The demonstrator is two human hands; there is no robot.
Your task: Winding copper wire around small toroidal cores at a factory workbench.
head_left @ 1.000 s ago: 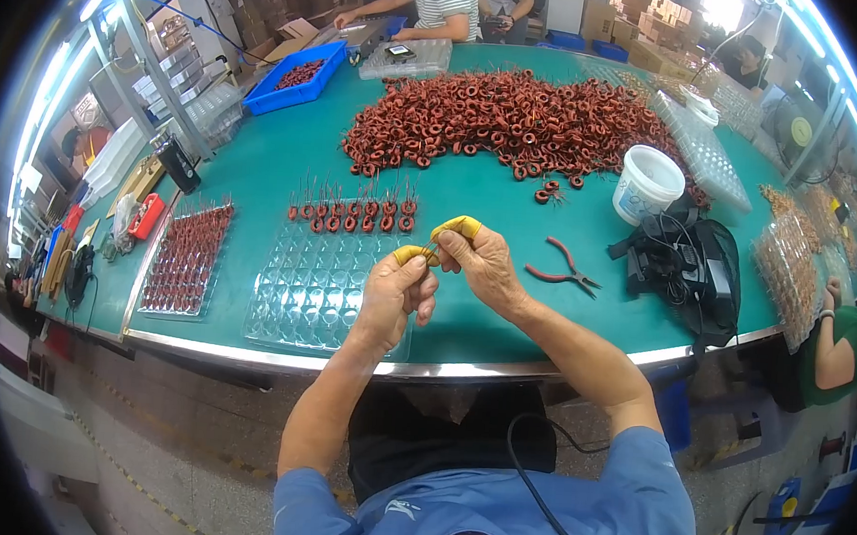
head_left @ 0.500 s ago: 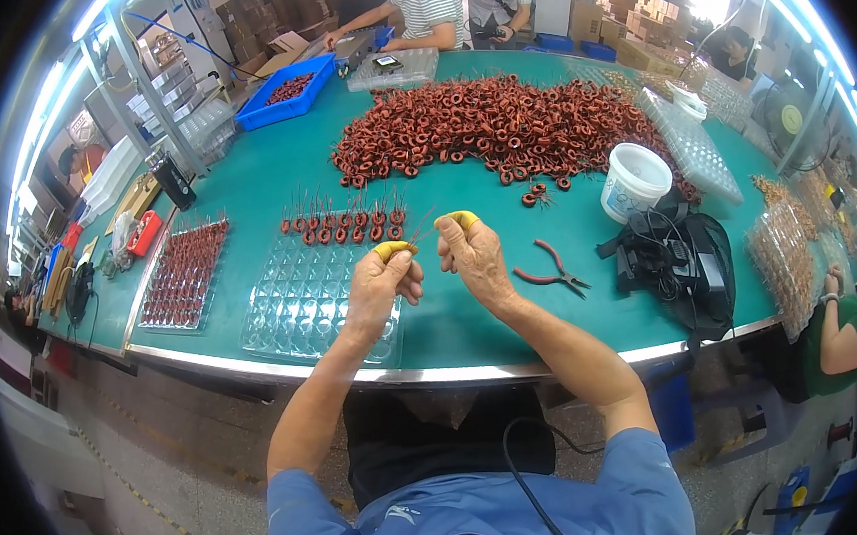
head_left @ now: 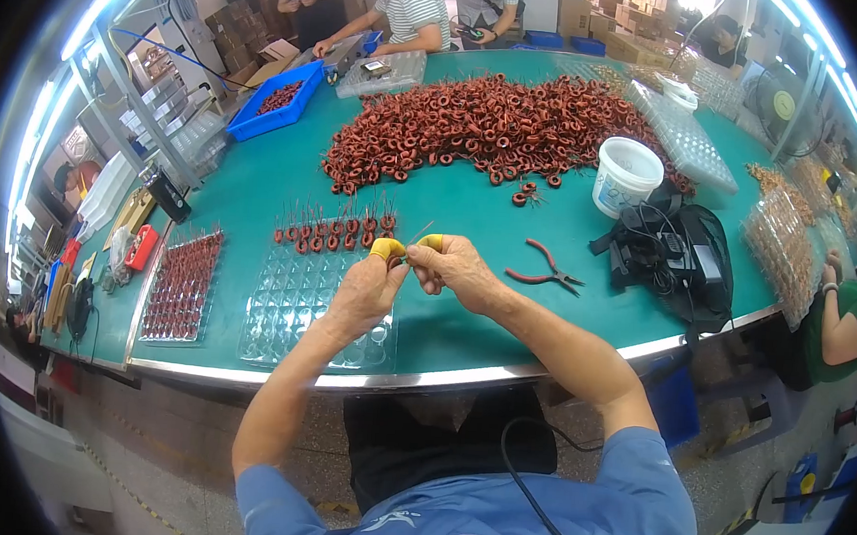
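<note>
Both hands, left & right, are pinched on a small coil w/ thin wire leads, just above the clear tray on the desk. Imo a slip could bend the leads or drop it.

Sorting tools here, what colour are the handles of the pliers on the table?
Red, on the pliers, clearest in the head view.

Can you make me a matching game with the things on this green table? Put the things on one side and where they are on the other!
Things:
1. white bucket
2. red-handled pliers
3. blue bin
4. clear empty tray

Places:
A. far left part of the table
B. under the left hand
C. beside the black bag
D. just right of the right hand

Pairs: 1-C, 2-D, 3-A, 4-B
</note>
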